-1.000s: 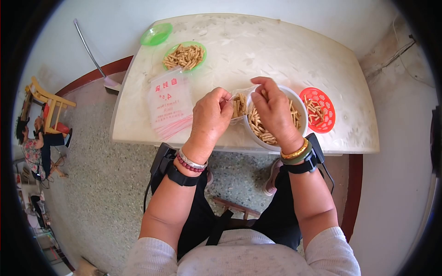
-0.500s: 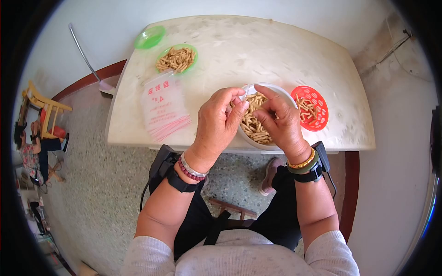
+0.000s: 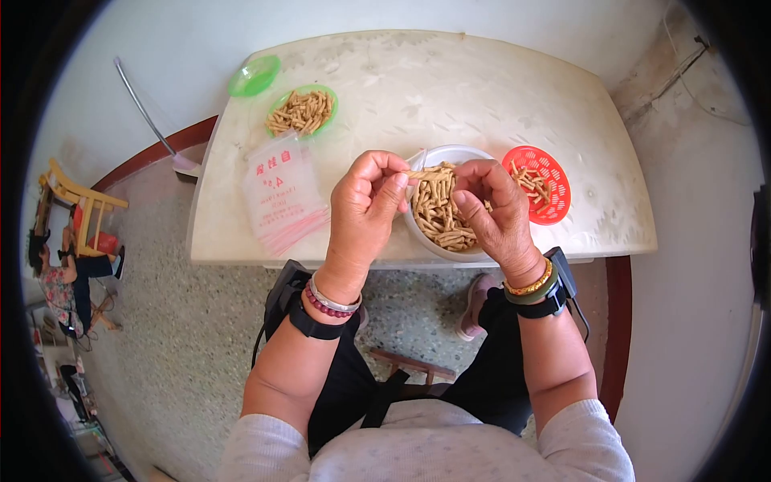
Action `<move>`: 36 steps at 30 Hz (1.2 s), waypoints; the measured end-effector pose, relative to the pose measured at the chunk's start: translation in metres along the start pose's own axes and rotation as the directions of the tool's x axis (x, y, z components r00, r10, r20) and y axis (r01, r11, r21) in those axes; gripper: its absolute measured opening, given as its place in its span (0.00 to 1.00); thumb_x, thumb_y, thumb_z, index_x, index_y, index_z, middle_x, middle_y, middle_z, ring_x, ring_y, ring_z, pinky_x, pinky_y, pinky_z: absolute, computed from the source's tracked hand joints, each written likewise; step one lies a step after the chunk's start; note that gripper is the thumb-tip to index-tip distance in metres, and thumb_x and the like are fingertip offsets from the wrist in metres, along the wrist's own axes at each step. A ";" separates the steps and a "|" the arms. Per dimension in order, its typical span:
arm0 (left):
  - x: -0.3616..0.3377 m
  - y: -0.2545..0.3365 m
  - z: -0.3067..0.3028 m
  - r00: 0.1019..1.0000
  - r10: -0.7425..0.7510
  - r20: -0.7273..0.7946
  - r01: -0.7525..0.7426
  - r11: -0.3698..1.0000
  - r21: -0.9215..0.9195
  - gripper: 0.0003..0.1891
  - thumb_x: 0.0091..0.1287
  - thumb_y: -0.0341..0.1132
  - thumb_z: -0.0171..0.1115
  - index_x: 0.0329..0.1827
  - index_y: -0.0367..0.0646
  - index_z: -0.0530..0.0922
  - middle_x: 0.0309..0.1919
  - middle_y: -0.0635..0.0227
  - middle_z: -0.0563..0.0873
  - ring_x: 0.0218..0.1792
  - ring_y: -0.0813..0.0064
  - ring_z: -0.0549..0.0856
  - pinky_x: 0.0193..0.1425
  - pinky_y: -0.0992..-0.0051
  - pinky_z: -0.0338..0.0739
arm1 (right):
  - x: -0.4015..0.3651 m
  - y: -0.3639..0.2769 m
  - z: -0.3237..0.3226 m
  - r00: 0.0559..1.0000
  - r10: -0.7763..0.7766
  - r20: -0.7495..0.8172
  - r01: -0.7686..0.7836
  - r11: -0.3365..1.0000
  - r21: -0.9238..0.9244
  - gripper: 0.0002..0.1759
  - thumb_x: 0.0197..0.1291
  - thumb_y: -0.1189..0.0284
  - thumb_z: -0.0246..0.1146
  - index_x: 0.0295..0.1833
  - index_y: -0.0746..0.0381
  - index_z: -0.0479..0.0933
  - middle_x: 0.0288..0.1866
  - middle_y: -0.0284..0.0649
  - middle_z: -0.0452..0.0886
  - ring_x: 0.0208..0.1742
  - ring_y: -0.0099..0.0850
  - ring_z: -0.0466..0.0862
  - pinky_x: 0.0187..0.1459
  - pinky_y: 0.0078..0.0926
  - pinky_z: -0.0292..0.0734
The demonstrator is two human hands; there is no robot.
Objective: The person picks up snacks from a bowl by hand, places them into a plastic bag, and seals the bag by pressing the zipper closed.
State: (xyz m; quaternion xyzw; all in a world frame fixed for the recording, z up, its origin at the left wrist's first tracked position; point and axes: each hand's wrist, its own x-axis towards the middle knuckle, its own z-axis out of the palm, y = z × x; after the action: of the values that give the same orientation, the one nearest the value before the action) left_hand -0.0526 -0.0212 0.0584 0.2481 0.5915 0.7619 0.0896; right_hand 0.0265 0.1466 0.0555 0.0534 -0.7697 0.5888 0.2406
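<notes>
My left hand (image 3: 369,197) is closed in a pinch over the left rim of a white bowl (image 3: 414,233). At its fingertips shows a bit of clear plastic (image 3: 420,159), with a short brown stick beside it; whether the stick is pinched too is hard to tell. The bowl holds a heap of short brown stick-like pieces (image 3: 438,209). My right hand (image 3: 499,210) hovers over the bowl's right side, fingers curled, thumb and index finger apart, with nothing seen between them. Right of the bowl sits a red perforated basket (image 3: 558,178) with some similar sticks.
Clear zip bags with red print (image 3: 281,189) lie left of my hands. Behind them stand a green plate (image 3: 335,112) of sticks and another green dish (image 3: 254,76). A wall bounds the table (image 3: 434,88) at the back. Another person (image 3: 60,281) sits far left by a wooden chair (image 3: 92,197).
My left hand has shifted slightly left, and the clear plastic with it. My right hand has lowered, its index finger now more curled. The view has shifted a little.
</notes>
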 end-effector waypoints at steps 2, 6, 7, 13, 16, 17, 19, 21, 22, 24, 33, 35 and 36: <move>0.000 0.002 0.000 1.000 -0.006 0.002 0.006 1.000 -0.008 0.02 0.69 0.26 0.58 0.42 0.38 0.75 0.30 0.72 0.82 0.26 0.89 0.75 0.32 0.87 0.72 | -0.001 -0.002 0.002 0.999 0.043 -0.020 -0.043 0.999 0.006 0.11 0.59 0.79 0.66 0.47 0.64 0.74 0.31 0.30 0.77 0.33 0.17 0.76 0.34 0.14 0.72; -0.002 0.004 0.001 1.000 0.002 0.018 -0.003 0.998 0.060 0.02 0.68 0.25 0.58 0.42 0.38 0.75 0.30 0.72 0.82 0.26 0.90 0.75 0.31 0.87 0.72 | -0.001 -0.003 0.006 0.996 0.073 -0.048 -0.072 0.997 0.017 0.09 0.59 0.79 0.66 0.45 0.64 0.75 0.32 0.29 0.78 0.33 0.16 0.76 0.35 0.14 0.72; -0.003 0.004 0.001 1.000 0.005 0.025 -0.007 0.997 0.076 0.03 0.68 0.25 0.58 0.42 0.38 0.76 0.31 0.72 0.82 0.26 0.90 0.75 0.31 0.87 0.71 | 0.000 -0.004 0.008 0.994 0.093 -0.055 -0.089 0.993 0.071 0.08 0.59 0.80 0.66 0.44 0.64 0.76 0.32 0.29 0.78 0.33 0.16 0.77 0.35 0.13 0.72; -0.002 0.003 -0.005 0.990 0.109 -0.085 -0.093 0.981 0.168 0.04 0.66 0.24 0.60 0.42 0.37 0.77 0.33 0.74 0.82 0.25 0.90 0.75 0.29 0.87 0.71 | 0.007 0.000 0.014 0.992 0.051 -0.112 -0.049 0.999 0.022 0.06 0.58 0.80 0.66 0.40 0.64 0.76 0.31 0.28 0.78 0.32 0.15 0.76 0.34 0.14 0.72; 0.005 -0.003 -0.028 0.951 0.198 -0.237 -0.096 0.919 0.381 0.07 0.64 0.24 0.62 0.44 0.37 0.77 0.34 0.73 0.82 0.25 0.89 0.75 0.28 0.86 0.70 | 0.015 -0.001 0.016 0.987 -0.046 -0.154 0.012 0.977 -0.211 0.08 0.55 0.79 0.67 0.40 0.63 0.77 0.31 0.33 0.78 0.30 0.22 0.78 0.32 0.20 0.73; 0.005 -0.003 -0.034 0.962 0.172 -0.212 -0.061 0.892 0.447 0.11 0.61 0.27 0.66 0.45 0.38 0.78 0.34 0.70 0.82 0.25 0.85 0.76 0.29 0.83 0.72 | 0.019 -0.006 0.019 0.990 -0.089 -0.108 0.044 0.931 -0.363 0.08 0.54 0.78 0.67 0.39 0.63 0.77 0.31 0.37 0.79 0.31 0.28 0.80 0.33 0.24 0.74; 0.003 -0.008 -0.037 0.982 0.136 -0.130 -0.042 0.833 0.552 0.13 0.60 0.29 0.67 0.46 0.39 0.78 0.35 0.71 0.81 0.25 0.86 0.74 0.30 0.83 0.71 | 0.023 -0.015 0.025 0.996 -0.081 -0.038 0.047 0.832 -0.553 0.07 0.51 0.77 0.67 0.37 0.61 0.79 0.33 0.46 0.79 0.34 0.43 0.82 0.35 0.36 0.76; 0.002 -0.010 -0.036 0.998 0.052 -0.031 -0.017 0.735 0.678 0.16 0.56 0.31 0.71 0.46 0.40 0.78 0.34 0.69 0.81 0.25 0.82 0.75 0.30 0.79 0.72 | 0.024 -0.006 0.031 0.994 -0.106 -0.008 0.082 0.822 -0.563 0.07 0.51 0.77 0.67 0.37 0.61 0.79 0.34 0.46 0.79 0.35 0.44 0.81 0.36 0.37 0.76; 0.002 -0.011 -0.035 0.998 0.051 -0.034 -0.015 0.734 0.679 0.16 0.56 0.31 0.71 0.46 0.40 0.78 0.34 0.69 0.81 0.25 0.82 0.75 0.30 0.79 0.72 | 0.024 -0.003 0.033 0.991 -0.131 0.019 0.118 0.810 -0.575 0.07 0.50 0.77 0.67 0.37 0.61 0.79 0.34 0.45 0.80 0.35 0.45 0.81 0.37 0.37 0.77; 0.002 -0.014 -0.033 0.997 0.052 0.051 -0.072 0.647 0.759 0.12 0.57 0.31 0.69 0.42 0.40 0.78 0.30 0.67 0.80 0.24 0.77 0.76 0.30 0.77 0.73 | 0.024 -0.002 0.034 0.992 -0.126 0.025 0.117 0.805 -0.581 0.07 0.50 0.76 0.67 0.37 0.61 0.80 0.35 0.45 0.80 0.37 0.46 0.81 0.38 0.38 0.77; 0.007 -0.017 -0.030 0.997 0.026 -0.066 0.031 0.679 0.733 0.04 0.60 0.29 0.64 0.34 0.39 0.78 0.23 0.63 0.83 0.23 0.70 0.81 0.31 0.72 0.75 | 0.026 0.005 0.039 0.990 -0.127 0.060 0.138 0.796 -0.589 0.08 0.53 0.74 0.67 0.41 0.60 0.81 0.34 0.45 0.80 0.36 0.43 0.82 0.37 0.36 0.77; 0.006 -0.016 -0.029 0.998 -0.015 -0.067 0.060 0.675 0.736 0.04 0.59 0.28 0.63 0.34 0.38 0.77 0.26 0.60 0.84 0.26 0.64 0.83 0.35 0.67 0.77 | 0.030 0.007 0.034 0.996 -0.092 -0.001 0.076 0.828 -0.555 0.09 0.54 0.74 0.67 0.41 0.60 0.81 0.33 0.45 0.80 0.36 0.42 0.82 0.37 0.36 0.77; 0.006 -0.016 -0.030 0.998 -0.005 -0.064 0.050 0.677 0.734 0.05 0.60 0.29 0.63 0.35 0.38 0.78 0.26 0.61 0.84 0.26 0.64 0.83 0.34 0.68 0.77 | 0.033 0.008 0.031 0.997 -0.057 -0.052 0.022 0.858 -0.513 0.09 0.54 0.73 0.67 0.42 0.60 0.80 0.33 0.46 0.80 0.35 0.42 0.82 0.37 0.36 0.77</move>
State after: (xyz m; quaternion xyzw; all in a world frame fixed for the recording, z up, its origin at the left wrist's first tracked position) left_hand -0.0743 -0.0396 0.0394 0.2328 0.8537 0.4654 -0.0228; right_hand -0.0147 0.1267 0.0568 -0.0160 -0.8890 0.3596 0.2831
